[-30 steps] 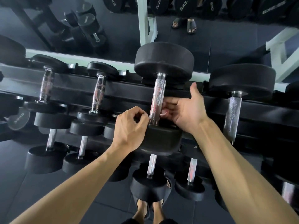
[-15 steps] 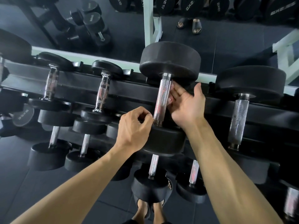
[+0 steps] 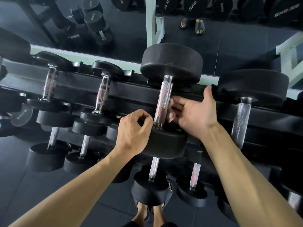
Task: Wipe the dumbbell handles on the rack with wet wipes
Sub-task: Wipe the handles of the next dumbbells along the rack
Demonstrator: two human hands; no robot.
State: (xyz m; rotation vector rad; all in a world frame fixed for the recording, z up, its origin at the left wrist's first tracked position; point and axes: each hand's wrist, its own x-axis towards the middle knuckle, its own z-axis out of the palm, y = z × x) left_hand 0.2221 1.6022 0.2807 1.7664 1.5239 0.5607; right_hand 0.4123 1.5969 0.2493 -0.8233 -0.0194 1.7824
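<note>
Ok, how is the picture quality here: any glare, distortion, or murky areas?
Head view: wide-angle bending curves the rack rail and stretches both forearms; the central dumbbell handle shows bright glints; lower-tier dumbbells sit in dim shadow; both hands look sharp, with no motion blur.

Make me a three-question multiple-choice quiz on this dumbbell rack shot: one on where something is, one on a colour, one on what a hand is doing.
1. Where is the right hand?
A. on the floor
B. at the right side of the centre handle
C. on the far-left dumbbell

2. What colour are the dumbbell heads?
A. black
B. red
C. yellow

3. How is the left hand?
A. flat and open
B. out of view
C. fingers curled at the handle's lower end

Answers:
1 B, its fingers reach behind that handle.
2 A, every head looks black.
3 C, its fingers bunch beside the collar; what they hold is hidden.
</note>
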